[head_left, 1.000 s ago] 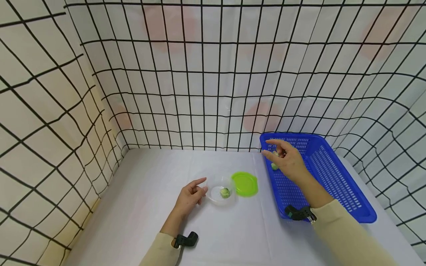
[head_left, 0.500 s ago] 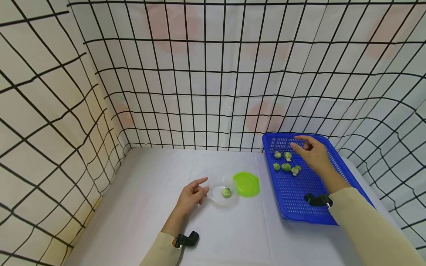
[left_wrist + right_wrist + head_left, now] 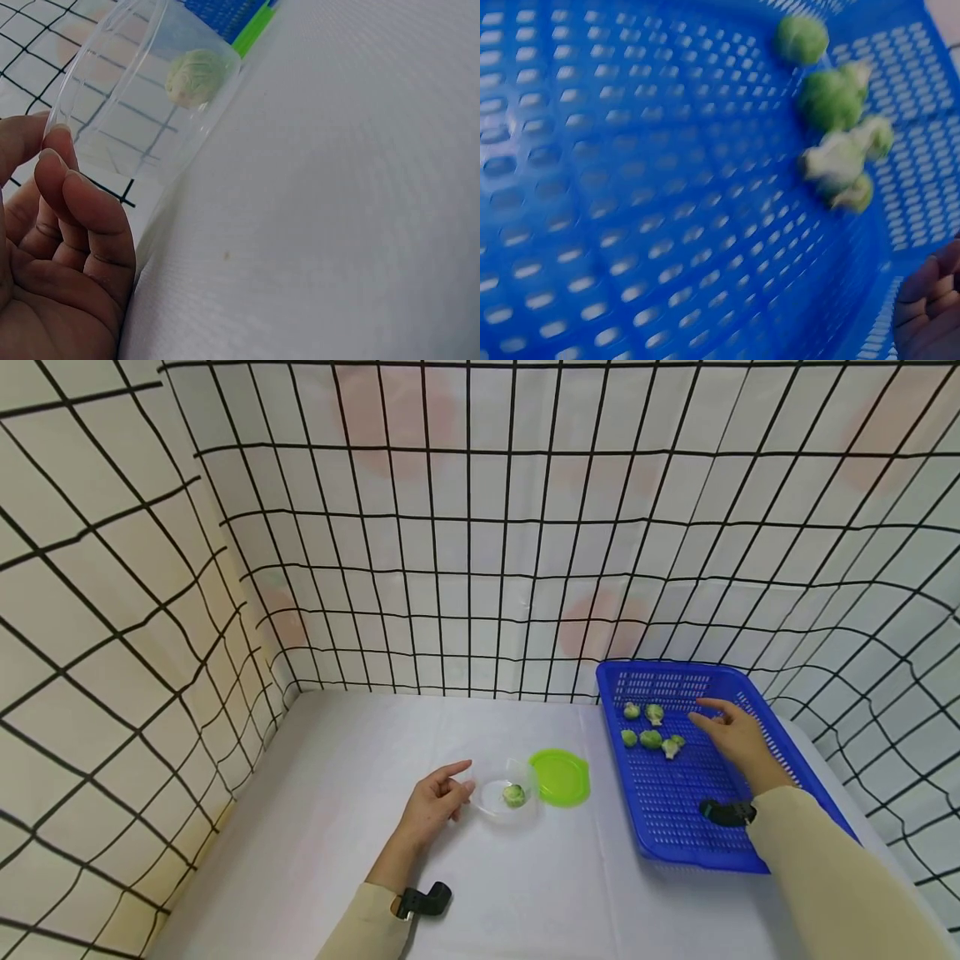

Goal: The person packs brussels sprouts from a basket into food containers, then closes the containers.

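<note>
My left hand (image 3: 433, 802) pinches the near-left rim of a clear plastic bowl (image 3: 120, 142), finger on one side and thumb on the other. Inside the bowl lies one Brussels sprout (image 3: 513, 795). To its right a bright green lid (image 3: 561, 777) rests flat on the table. Over the right part of a blue slotted basket (image 3: 660, 852) hangs my right hand (image 3: 738, 743), thumb and forefinger apart with nothing between them. Several Brussels sprouts (image 3: 651, 739) lie grouped at the basket's left; the right wrist view shows some of these sprouts (image 3: 832, 101) in a row.
A white cloth covers the table (image 3: 330, 777). Black wire grid (image 3: 480, 552) backed with white sheeting stands behind the table and along both sides. The basket's far rim comes close to the back grid.
My right hand has moved rightward across the basket, away from the sprouts, then a little lower, uncovering them to the head view. My left hand keeps its grip on the bowl.
</note>
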Demonstrator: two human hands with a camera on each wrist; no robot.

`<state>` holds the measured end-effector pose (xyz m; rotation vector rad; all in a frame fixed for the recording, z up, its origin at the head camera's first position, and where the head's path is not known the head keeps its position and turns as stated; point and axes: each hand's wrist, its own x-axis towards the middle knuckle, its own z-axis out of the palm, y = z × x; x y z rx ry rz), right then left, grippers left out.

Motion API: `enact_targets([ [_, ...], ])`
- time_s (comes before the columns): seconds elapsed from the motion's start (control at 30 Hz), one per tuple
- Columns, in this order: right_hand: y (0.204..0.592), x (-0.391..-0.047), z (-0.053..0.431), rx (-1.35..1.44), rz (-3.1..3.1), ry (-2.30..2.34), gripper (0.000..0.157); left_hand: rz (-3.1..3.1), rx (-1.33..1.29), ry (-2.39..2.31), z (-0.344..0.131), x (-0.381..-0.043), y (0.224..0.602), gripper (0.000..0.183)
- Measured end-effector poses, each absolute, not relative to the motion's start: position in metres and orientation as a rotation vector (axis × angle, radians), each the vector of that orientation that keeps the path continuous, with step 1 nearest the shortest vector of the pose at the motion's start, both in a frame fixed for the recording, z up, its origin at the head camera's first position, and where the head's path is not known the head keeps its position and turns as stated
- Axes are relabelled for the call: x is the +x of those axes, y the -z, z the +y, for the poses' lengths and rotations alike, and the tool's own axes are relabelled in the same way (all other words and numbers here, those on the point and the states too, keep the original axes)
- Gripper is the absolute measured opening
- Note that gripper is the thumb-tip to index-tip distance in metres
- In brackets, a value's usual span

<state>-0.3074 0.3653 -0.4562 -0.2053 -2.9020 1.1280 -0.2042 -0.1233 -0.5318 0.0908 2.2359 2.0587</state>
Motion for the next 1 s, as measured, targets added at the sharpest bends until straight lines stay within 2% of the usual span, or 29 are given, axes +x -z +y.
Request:
enact_targets([
  [0.13, 0.469, -0.309, 0.373, -0.225, -2.964, -1.126, 0.07, 2.24, 0.096, -2.055, -0.124, -0.205, 0.531, 0.048],
  [0.37, 0.482, -0.313, 0.374, -0.07, -3.103, -1.048, 0.058, 2.227, 0.087, -2.058, -0.124, -0.205, 0.531, 0.049],
  [1.0, 0.482, -0.306, 0.368, 0.121, -3.229, -0.921, 0.047, 2.219, 0.074, -2.057, -0.123, -0.204, 0.529, 0.048],
])
